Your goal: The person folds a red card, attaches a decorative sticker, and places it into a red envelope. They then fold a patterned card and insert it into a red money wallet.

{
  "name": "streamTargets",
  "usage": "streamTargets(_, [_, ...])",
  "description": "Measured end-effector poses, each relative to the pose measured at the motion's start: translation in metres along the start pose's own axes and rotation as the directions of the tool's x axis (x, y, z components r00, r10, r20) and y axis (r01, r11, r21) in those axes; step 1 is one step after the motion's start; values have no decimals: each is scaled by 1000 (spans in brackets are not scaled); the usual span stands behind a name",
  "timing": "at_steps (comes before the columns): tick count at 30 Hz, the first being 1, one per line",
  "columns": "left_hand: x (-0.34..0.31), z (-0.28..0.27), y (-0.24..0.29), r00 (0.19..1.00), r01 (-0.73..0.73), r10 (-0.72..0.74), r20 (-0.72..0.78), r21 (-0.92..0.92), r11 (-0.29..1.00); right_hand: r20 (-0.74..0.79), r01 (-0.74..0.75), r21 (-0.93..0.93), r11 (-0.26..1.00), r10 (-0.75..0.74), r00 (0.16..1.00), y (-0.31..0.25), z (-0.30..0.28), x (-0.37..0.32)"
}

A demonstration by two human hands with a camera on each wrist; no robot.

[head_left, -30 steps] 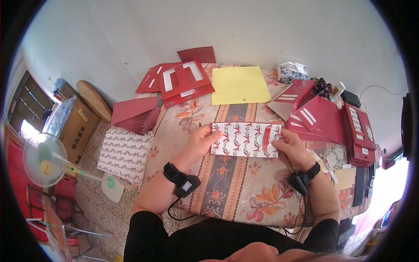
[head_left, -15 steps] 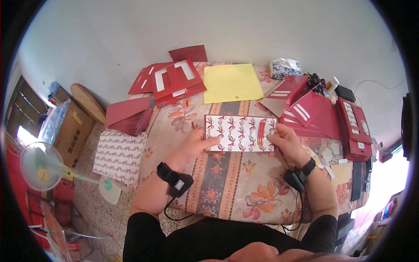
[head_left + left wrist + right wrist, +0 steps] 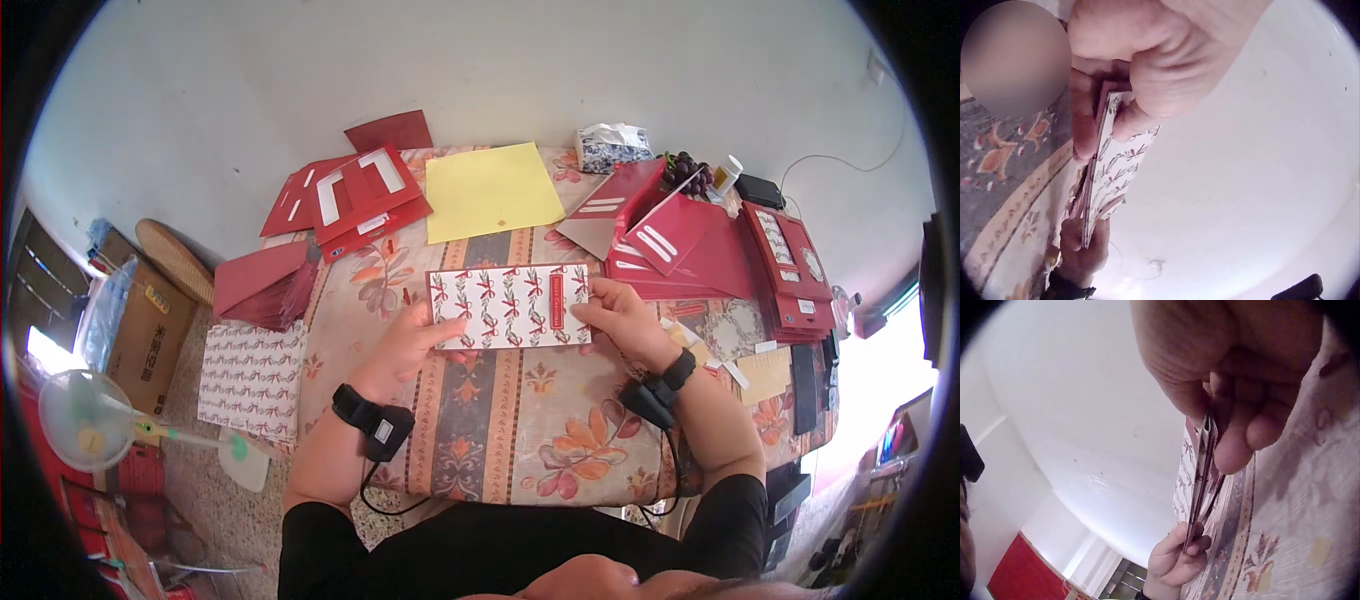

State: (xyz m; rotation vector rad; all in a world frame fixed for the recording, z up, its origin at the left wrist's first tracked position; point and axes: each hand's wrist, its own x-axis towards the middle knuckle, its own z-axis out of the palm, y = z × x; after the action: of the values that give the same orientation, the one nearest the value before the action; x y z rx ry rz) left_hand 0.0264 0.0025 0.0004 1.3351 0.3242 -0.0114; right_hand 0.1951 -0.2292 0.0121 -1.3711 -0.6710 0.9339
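Observation:
A white greeting card (image 3: 503, 305) printed with rows of greenery and red bows, with a red label near its right end, is held level over the table. My left hand (image 3: 402, 342) pinches its left end, thumb on the printed face and fingers behind. At the opposite end my right hand (image 3: 628, 320) pinches it the same way. Seen almost edge-on in the left wrist view, the card (image 3: 1119, 159) has a dark red layer behind the white face. A fold and several thin layers show at the card's edge (image 3: 1200, 469) in the right wrist view.
Beyond the card lies a yellow sheet (image 3: 492, 195). Red folders (image 3: 365, 200) and a stack of red envelopes (image 3: 258, 285) sit at left, above patterned sheets (image 3: 250, 375). At right are red sheets (image 3: 700, 245), a tissue pack (image 3: 612, 148), grapes (image 3: 688, 170) and a red box (image 3: 790, 270).
The head view has turned, so the whole scene sits further left. My left thumb has slid lower on the card's left end; both hands keep holding the card.

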Motion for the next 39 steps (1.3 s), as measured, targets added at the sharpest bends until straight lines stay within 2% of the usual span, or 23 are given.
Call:
streamTargets(7, [-2, 0, 4, 995, -5, 11, 99, -68, 998, -16, -20, 22, 1000, 20, 1000, 0, -1, 0])
streamTargets(19, [0, -5, 1, 990, 7, -3, 141, -25, 1000, 37, -3, 28, 1000, 2, 999, 0, -4, 2])
streamTargets(29, [1, -3, -1, 995, 27, -27, 99, -1, 1000, 34, -14, 43, 999, 13, 999, 0, -4, 1])
streamTargets(31, [0, -1, 0, 999, -17, 17, 52, 11, 1000, 32, -23, 25, 999, 23, 999, 1, -4, 1])
streamTargets(35, [1, -3, -1, 997, -17, 16, 72, 14, 1000, 52, -3, 42, 999, 1, 999, 3, -6, 2])
streamTargets(39, [1, -2, -3, 998, -33, 36, 60, -47, 998, 40, -2, 47, 999, 0, 999, 2, -4, 1])
